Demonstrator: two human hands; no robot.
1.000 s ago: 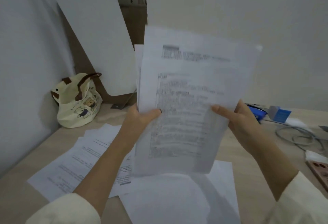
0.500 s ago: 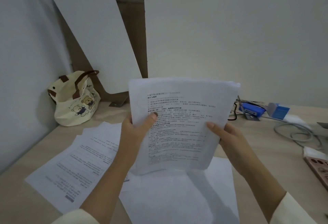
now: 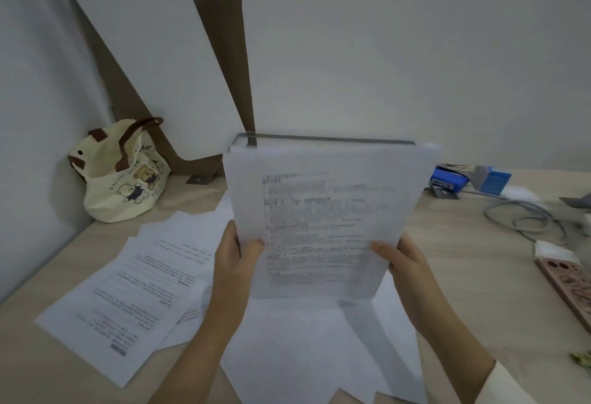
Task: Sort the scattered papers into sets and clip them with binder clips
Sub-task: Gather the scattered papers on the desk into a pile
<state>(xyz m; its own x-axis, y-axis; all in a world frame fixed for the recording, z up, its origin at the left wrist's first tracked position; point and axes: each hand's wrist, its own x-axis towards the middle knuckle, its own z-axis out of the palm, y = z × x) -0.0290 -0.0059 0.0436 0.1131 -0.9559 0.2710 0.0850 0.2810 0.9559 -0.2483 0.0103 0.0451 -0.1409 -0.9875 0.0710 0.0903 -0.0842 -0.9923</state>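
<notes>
Paper stack (image 3: 323,211) upright between fingers (image 3: 254,247)

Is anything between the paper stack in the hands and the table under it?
Yes, loose sheets lie on the table right under the stack, which the left hand and right hand hold by its sides.

One left hand (image 3: 236,267), one right hand (image 3: 403,264), one paper stack (image 3: 326,208), one tote bag (image 3: 123,184), one blue stapler (image 3: 447,180).
</notes>
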